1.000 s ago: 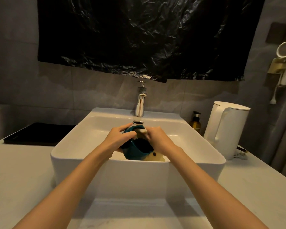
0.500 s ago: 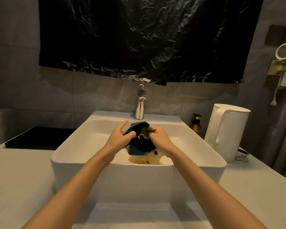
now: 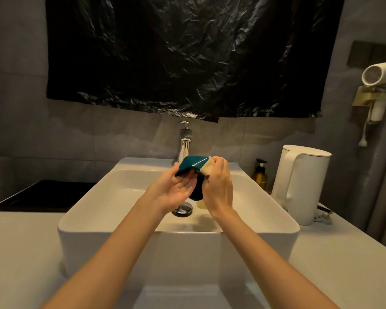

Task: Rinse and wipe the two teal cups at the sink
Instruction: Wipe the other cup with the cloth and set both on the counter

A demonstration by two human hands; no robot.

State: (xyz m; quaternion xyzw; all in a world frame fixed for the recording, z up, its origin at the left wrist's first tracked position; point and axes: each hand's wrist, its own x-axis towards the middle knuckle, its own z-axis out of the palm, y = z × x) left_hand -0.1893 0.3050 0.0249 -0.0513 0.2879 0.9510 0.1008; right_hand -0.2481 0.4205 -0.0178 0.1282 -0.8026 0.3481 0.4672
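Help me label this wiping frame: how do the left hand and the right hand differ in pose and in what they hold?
The left hand lies palm up and grips the teal cup; the right hand shows its back and grips a pale cloth. The left hand sits under the cup; the right hand is beside it, holding the cloth against it. Both are over the sink.

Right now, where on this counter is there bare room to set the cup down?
Bare counter lies left of the sink, in front of the black tray. Another patch lies front right, nearer than the kettle. Crowded beside the sink's right wall: kettle, pump bottle, plug.
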